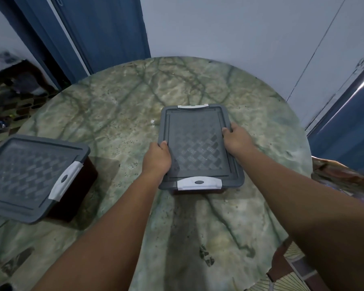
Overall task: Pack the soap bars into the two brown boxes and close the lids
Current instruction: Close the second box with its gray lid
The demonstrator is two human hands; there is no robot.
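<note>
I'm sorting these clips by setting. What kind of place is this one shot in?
Probably a room in a home. The lidded boxes sit on a round green marble-patterned table pushed against a pale painted wall, with a blue door frame at the left and patterned floor tiles beyond.

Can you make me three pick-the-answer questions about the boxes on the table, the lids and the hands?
1. Where is the second brown box with a grey lid?
A) by the table's left edge
B) stacked on the first
C) on the floor

2. What colour are the lid clips?
A) red
B) white
C) green

3. What are the hands doing?
A) hanging idle
B) holding soap
C) gripping the middle grey lid

Answers: 1 A, it sits at the marbled round table's left edge. 2 B, they look white. 3 C, left hand and right hand clasp its sides.
</note>
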